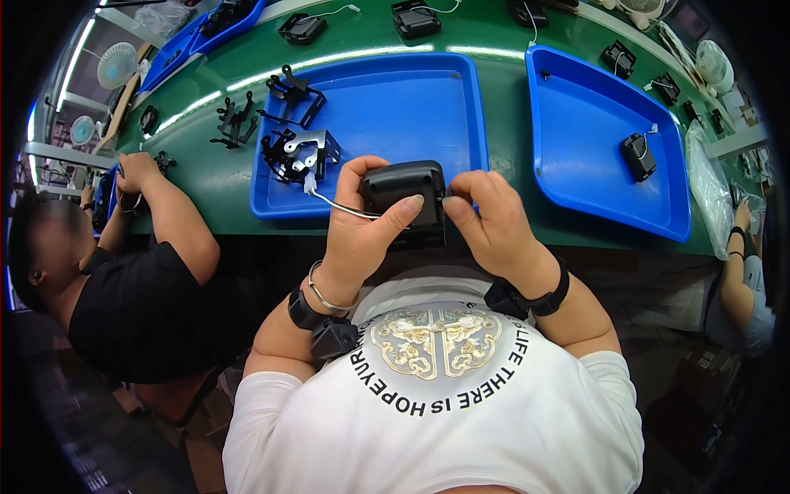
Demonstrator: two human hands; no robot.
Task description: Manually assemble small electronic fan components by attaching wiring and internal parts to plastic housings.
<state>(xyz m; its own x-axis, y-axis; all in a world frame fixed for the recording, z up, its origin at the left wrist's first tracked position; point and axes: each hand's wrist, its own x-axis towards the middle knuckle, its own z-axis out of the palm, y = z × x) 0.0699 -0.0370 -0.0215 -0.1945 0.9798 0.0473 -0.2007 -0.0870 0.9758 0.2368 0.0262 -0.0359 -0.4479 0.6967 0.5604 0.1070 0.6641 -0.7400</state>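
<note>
In front of my chest, over the near edge of the blue tray, a black plastic device [407, 185] with rounded corners is held up. My left hand [366, 218] wraps round its left side, thumb across the front. A white cable [341, 206] runs from it under the thumb to a white plug [310, 183] hanging by the brackets. At the device's right edge, the thumb and fingers of my right hand [490, 210] are pinched together. Whatever they hold, if anything, is too small to make out.
Black metal brackets [296, 156] lie in the left part of the blue tray [370, 74], others beside it. A second blue tray [576, 198] at right holds a similar device [638, 156]. More devices [415, 18] line the green table. A co-worker [148, 288] sits at left, another person at far right.
</note>
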